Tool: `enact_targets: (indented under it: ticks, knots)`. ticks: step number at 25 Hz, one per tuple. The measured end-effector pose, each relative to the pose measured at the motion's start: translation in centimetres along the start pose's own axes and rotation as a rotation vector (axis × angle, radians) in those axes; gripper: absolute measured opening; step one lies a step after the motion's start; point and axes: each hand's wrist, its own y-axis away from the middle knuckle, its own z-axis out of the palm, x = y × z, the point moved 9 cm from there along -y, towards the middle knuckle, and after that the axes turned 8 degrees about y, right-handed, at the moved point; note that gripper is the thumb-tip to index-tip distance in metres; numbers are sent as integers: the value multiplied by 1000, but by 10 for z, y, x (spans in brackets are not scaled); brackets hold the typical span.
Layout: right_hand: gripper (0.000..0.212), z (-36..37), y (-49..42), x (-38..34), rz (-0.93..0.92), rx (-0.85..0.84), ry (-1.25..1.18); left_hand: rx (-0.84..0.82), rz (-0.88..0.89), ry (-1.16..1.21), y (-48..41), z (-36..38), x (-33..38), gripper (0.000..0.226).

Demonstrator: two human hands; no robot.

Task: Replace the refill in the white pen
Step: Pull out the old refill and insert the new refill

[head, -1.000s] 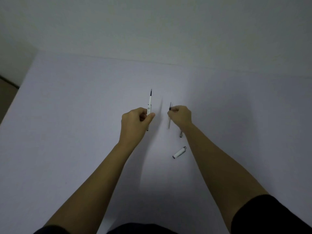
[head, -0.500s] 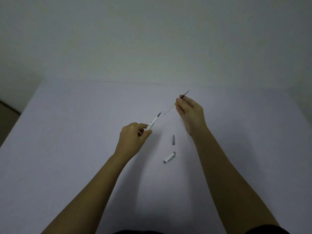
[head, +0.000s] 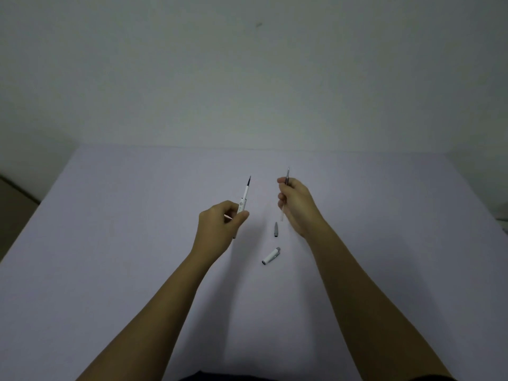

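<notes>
1. The left hand [head: 220, 226] is curled shut around the lower part of the white pen [head: 244, 196], thumb pressed against its side; both are raised above the table.
2. The pen's barrel rises out of the fist toward 12 o'clock, leaning a little to 1 o'clock, with a dark refill tip showing at its top end.
3. The right hand [head: 297, 204] pinches a loose refill [head: 287, 177] between thumb and fingers. Its dark metal tip points to 12 o'clock above the fingers, and its pale clear tube runs down past the palm toward 6 o'clock.
4. The two hands are near each other but apart; the right hand sits at 3 o'clock from the pen.
5. A small grey tip cone [head: 276, 229] lies on the table at 7 o'clock from the right hand, just beside the wrist.
6. A white cap [head: 271, 255] with a grey end lies at 6 o'clock from the cone, tilted, near it without touching.
7. The table [head: 110, 243] is pale lilac, backed by a plain wall [head: 247, 78].
</notes>
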Motion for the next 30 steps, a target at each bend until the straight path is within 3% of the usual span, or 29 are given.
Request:
enact_targets:
  ticks: [3,8,16,20,30]
  knots:
    - [7,13,18,-2,-35,-101,135,-14,1,23,11,1,10,14]
    - [13,32,37,-17,-127,-206,265,-30,23,19,20,7,21,16]
    - [19,18,30,-48,-190,-73,223,-54,49,-36,24,9,18,15]
    - [10,4,12,-51,-195,9,278,-20,29,-95,15,-3,9,18]
    - [24,-16,-22,20,-90,188,798,33,0,-32,12,-4,2,16]
